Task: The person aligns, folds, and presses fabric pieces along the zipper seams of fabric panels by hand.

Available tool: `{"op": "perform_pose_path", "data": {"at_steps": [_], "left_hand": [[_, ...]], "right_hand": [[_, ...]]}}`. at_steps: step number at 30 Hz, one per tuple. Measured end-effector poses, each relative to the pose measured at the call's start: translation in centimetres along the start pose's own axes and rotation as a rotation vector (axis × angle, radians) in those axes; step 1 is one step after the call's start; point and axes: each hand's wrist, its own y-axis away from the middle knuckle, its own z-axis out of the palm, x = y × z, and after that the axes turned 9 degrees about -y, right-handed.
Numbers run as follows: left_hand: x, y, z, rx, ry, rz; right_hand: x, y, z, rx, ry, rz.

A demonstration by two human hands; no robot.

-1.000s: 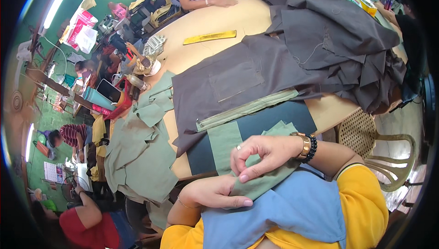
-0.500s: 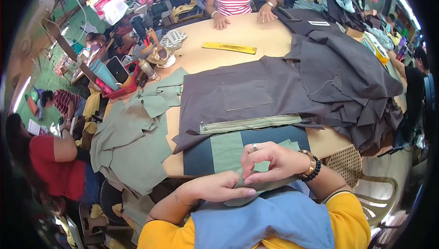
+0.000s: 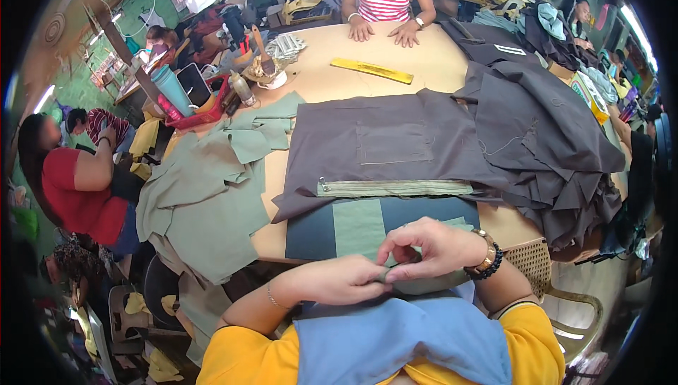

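Note:
Close to my body, my left hand (image 3: 351, 280) and my right hand (image 3: 441, 249) meet on a piece of olive-green cloth (image 3: 426, 285). The left fingers are closed on its edge, and the right thumb and forefinger pinch beside them. The held edge is mostly hidden by my fingers. Just beyond lies a dark board (image 3: 311, 231) with a green cloth strip (image 3: 359, 226) across it. Farther out, a dark brown fabric panel (image 3: 325, 138) lies spread, with a stitched pocket patch (image 3: 394, 143) and a green zipper strip (image 3: 402, 188) along its near edge.
Green cut pieces (image 3: 205, 208) pile at the left, brown fabric (image 3: 558, 138) at the right. A yellow ruler (image 3: 372, 70) lies farther back, near another person's hands (image 3: 405, 32). A red tray (image 3: 212, 113) stands back left, beside a bottle (image 3: 242, 90). A woven chair (image 3: 526, 268) is at right.
My hands have come closer together, and the left fingers have closed more on the cloth edge. The whole view has shifted slightly; the person across keeps both hands on the table.

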Motion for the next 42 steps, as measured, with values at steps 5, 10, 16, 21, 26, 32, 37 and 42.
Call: {"op": "perform_pose_path", "data": {"at_steps": [5,10,16,21,26,32,37,42], "left_hand": [[-0.7,1.9,-0.6,0.379,-0.222,-0.148],[-0.1,5.6,-1.9,0.678,-0.232,-0.081],[2.5,9.6,-4.4,0.561,-0.366,0.054],[2.0,9.1,-4.4,0.524,-0.05,0.498],[0.6,11.1,-6.4,0.183,0.152,0.336],[-6.0,4.6,-3.9,0.574,-0.919,-0.467],[-8.0,2.8,-3.7,0.51,-0.352,-0.236],[-9.5,2.8,-4.2,0.494,0.167,-0.322]], "right_hand": [[-1.0,1.6,-2.1,0.132,0.432,-0.157],[-4.1,3.7,-4.0,0.138,0.353,-0.22],[-7.3,5.6,-4.8,-0.103,0.384,-0.424],[-9.5,6.3,-4.2,-0.106,0.135,-0.506],[-9.3,7.1,-4.8,0.052,0.239,-0.119],[5.1,6.6,-5.8,0.413,0.724,0.22],[8.3,5.4,-4.7,0.48,0.641,0.303],[10.7,6.1,-4.8,0.523,0.564,0.26]]}}
